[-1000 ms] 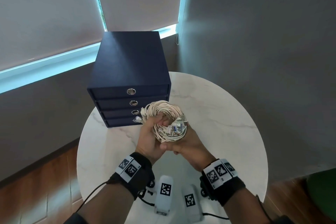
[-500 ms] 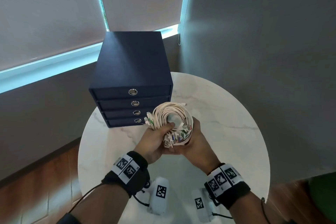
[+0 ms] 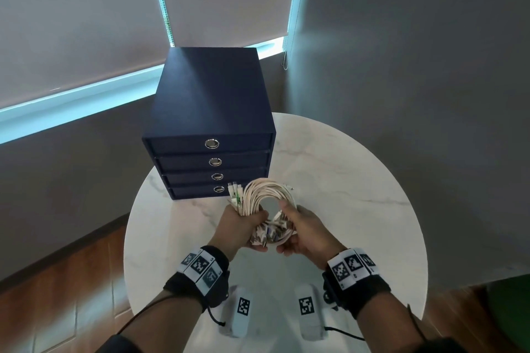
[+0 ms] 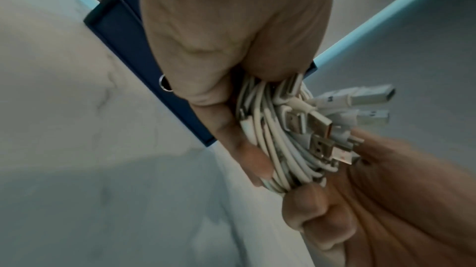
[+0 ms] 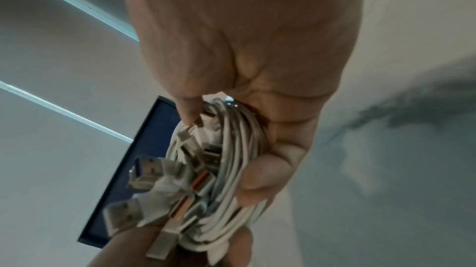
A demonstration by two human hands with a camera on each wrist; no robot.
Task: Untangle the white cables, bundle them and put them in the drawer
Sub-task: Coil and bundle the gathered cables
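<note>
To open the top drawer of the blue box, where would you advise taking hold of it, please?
By the metal ring pull at the middle of the top drawer front, from the side facing the person, with a fingertip hooked in it. The front is otherwise flat. Both the left hand and right hand hold the cable bundle, so one must let go first.

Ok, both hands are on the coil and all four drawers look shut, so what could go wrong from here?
1. Both the left hand and right hand grip the cable coil; freeing one to open a drawer may let loops spring apart.
2. Loose plugs stick out and could snag on the drawer edge.
3. No tie is visible, so the bundle may unravel.
</note>
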